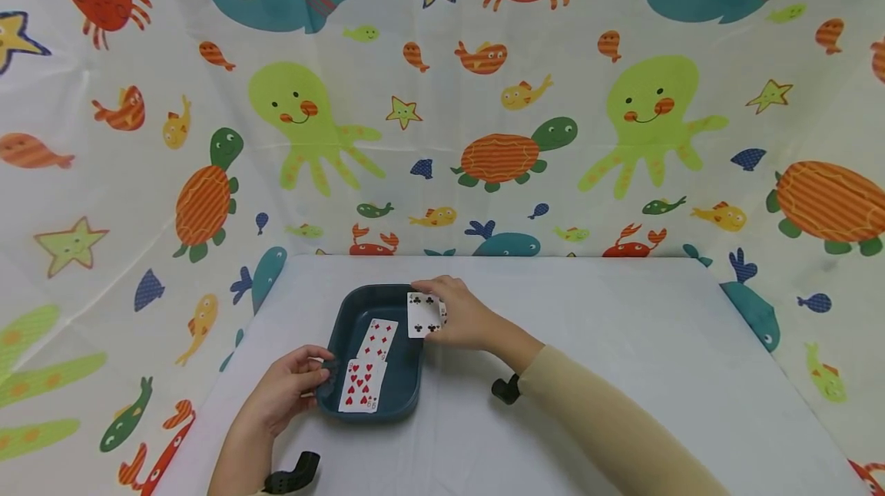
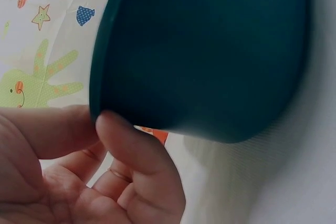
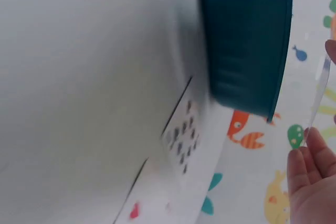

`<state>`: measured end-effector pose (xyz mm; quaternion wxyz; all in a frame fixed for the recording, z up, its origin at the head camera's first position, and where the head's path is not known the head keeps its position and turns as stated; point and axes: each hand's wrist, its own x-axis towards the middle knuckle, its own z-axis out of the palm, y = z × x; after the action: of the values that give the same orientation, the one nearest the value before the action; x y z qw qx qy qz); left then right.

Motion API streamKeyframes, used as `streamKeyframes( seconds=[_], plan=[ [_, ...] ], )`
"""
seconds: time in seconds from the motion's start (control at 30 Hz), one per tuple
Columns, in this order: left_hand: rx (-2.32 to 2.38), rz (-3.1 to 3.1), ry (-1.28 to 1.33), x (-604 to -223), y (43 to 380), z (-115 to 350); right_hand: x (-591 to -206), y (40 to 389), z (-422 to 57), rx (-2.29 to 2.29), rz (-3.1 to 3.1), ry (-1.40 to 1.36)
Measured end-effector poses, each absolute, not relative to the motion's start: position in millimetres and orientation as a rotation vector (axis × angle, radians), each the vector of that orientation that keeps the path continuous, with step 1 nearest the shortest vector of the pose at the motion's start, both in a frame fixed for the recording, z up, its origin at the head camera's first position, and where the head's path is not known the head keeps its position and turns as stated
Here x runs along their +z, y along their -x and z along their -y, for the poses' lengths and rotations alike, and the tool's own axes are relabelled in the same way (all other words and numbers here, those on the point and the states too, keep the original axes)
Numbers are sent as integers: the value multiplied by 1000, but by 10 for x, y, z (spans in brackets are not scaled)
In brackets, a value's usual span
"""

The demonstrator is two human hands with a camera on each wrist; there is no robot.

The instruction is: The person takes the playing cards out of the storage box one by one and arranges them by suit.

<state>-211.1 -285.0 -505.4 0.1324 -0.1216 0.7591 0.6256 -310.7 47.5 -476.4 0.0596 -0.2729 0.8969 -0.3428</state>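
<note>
A dark teal tray (image 1: pixel 412 396) stands on the white tabletop. My left hand (image 1: pixel 282 385) pinches its left rim between thumb and fingers; the left wrist view shows the hand (image 2: pixel 126 171) at the edge of the tray (image 2: pixel 210 61). Inside lie a diamonds playing card (image 1: pixel 377 338) and a nine of hearts (image 1: pixel 362 386), which overlaps it. Over the far right part of the rim, my right hand (image 1: pixel 459 315) holds a clubs playing card (image 1: pixel 419 316) by its right side. Edge-on, that card (image 3: pixel 319 95) shows thin between the fingers (image 3: pixel 298 169) in the right wrist view.
Beside the tray (image 3: pixel 244 40) in the right wrist view, a black-pipped card (image 3: pixel 184 137) and a red-pipped card (image 3: pixel 149 200) lie on the white cloth. A curtain (image 1: pixel 429 127) printed with sea animals hangs behind the table (image 1: pixel 588 327).
</note>
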Motion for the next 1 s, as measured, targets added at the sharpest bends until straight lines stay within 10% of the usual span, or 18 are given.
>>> streamKeyframes(
  seconds=[1.0],
  plan=[
    [1833, -2190, 366, -5058, 2102, 2856, -5100, 2943, -1636, -969, -2819, 606]
  ],
)
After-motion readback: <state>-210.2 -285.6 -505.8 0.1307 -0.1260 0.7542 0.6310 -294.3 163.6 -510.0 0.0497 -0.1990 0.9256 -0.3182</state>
